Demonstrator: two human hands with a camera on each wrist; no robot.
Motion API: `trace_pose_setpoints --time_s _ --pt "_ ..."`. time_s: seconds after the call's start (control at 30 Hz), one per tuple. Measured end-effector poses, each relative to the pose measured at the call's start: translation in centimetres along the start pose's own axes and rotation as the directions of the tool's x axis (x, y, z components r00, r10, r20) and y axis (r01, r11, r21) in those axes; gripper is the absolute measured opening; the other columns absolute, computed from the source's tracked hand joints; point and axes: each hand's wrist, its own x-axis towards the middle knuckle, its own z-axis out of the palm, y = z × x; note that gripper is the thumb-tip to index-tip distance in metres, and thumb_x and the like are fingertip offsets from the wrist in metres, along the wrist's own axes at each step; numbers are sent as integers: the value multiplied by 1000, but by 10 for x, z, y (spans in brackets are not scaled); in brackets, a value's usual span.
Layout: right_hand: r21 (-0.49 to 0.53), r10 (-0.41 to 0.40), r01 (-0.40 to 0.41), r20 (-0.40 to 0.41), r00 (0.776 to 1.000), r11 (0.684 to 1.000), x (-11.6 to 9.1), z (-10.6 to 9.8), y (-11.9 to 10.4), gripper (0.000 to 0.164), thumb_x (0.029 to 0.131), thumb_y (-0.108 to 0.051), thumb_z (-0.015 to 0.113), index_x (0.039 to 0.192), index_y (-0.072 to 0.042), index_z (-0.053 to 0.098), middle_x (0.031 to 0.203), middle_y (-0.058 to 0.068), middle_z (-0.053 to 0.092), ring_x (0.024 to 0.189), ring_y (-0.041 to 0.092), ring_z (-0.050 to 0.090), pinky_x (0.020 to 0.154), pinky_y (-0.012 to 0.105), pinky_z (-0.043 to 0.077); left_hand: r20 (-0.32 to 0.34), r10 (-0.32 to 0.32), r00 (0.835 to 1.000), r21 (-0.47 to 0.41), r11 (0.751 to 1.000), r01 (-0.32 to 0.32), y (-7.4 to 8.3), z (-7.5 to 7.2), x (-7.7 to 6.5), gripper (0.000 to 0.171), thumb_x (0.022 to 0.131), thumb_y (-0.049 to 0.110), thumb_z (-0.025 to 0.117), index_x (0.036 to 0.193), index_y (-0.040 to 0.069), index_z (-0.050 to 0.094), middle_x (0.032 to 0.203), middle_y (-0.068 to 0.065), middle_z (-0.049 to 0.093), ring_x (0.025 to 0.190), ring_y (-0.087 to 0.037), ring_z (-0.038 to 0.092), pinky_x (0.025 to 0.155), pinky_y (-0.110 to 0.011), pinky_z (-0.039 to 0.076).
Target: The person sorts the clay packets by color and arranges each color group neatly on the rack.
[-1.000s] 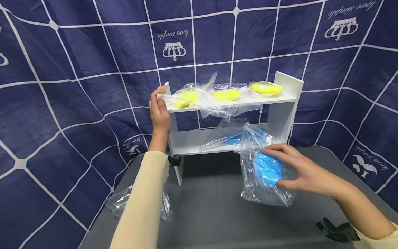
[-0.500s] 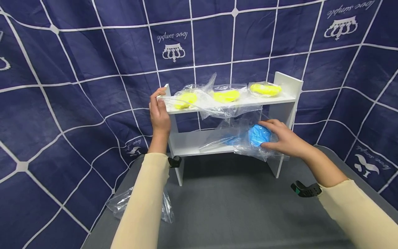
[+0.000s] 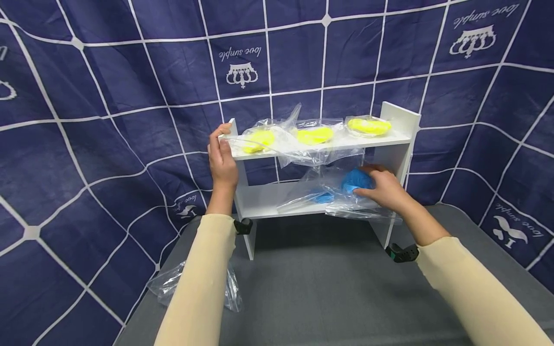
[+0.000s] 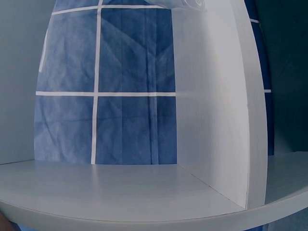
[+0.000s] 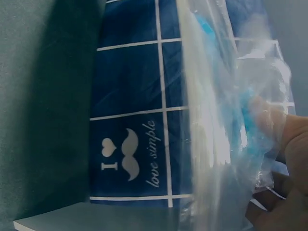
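Note:
In the head view my left hand (image 3: 222, 161) grips the top left corner of a small white shelf (image 3: 277, 210). My right hand (image 3: 384, 186) holds a clear plastic bag with a round blue lump (image 3: 357, 181) in it, fingers and thumb around the lump. It is inside the lower level at the right, and the bag's end hangs over the front edge. Just left lies another clear bag with a blue item (image 3: 322, 196), partly hidden by plastic. The right wrist view shows the held bag (image 5: 211, 139) close up, blue showing through beside the thumb.
Several clear bags with yellow items (image 3: 315, 135) lie along the top level, one hanging over its front edge. A loose clear bag (image 3: 232, 290) is on the grey table (image 3: 320, 288), partly behind the left sleeve. A blue checked cloth (image 3: 130, 96) hangs behind.
My right hand has carried the bagged blue lump up and inward from in front of the shelf onto its lower level. My left hand stays at the shelf's corner.

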Motion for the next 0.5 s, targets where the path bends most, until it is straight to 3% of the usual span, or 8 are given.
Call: trace_pose_setpoints --time_s 0.2,0.37,0.5 --pt "34 19 -18 -30 999 999 -4 4 2 60 94 -30 69 139 6 51 144 32 49 133 51 44 106 64 36 4 5 1000 30 1000 -5 -24 1 1 23 103 11 35 114 3 54 136 -4 62 122 -25 51 102 -32 32" --pt "73 12 -3 -122 992 997 -13 4 1 48 98 -32 63 134 0 58 140 26 54 130 48 45 104 64 35 11 10 1000 25 1000 -10 -23 -1 2 23 104 15 36 114 5 54 136 0 63 122 -23 51 102 -32 33" --pt "73 -11 29 -232 973 997 -20 7 -2 37 99 -26 61 129 -4 62 133 23 59 127 45 48 102 64 35 4 5 1000 29 1000 -5 -21 0 1 23 104 12 35 113 3 54 136 -3 63 122 -25 51 102 -32 32"
